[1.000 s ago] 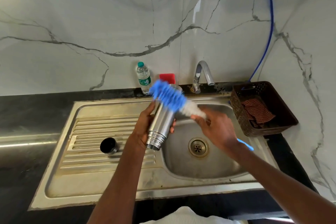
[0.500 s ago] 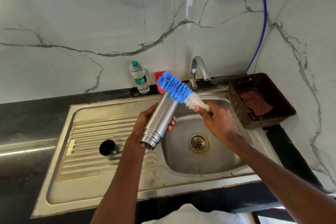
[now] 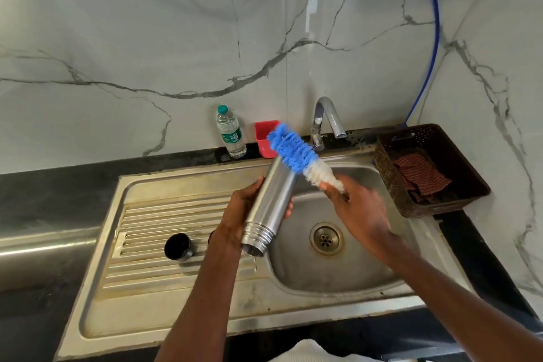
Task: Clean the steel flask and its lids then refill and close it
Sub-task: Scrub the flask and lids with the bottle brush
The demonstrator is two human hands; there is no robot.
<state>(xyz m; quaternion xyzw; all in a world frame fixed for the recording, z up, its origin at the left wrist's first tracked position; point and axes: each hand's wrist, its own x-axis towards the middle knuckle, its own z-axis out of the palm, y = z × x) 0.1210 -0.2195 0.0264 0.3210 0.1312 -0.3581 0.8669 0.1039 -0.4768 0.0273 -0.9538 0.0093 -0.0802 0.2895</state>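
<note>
On the drainboard at the left I see 1 black lid [image 3: 177,247] lying well apart from the work. My left hand [image 3: 238,214] is wrapped around the steel flask [image 3: 269,209], held over the sink [image 3: 346,279] edge with its long axis tilted, threaded mouth low and toward me, base up and away. To the right, my right hand [image 3: 357,209] grips the handle of the blue bottle brush [image 3: 296,151], whose bristles lie across the flask's raised base, so the mouth is the far end from the brush.
</note>
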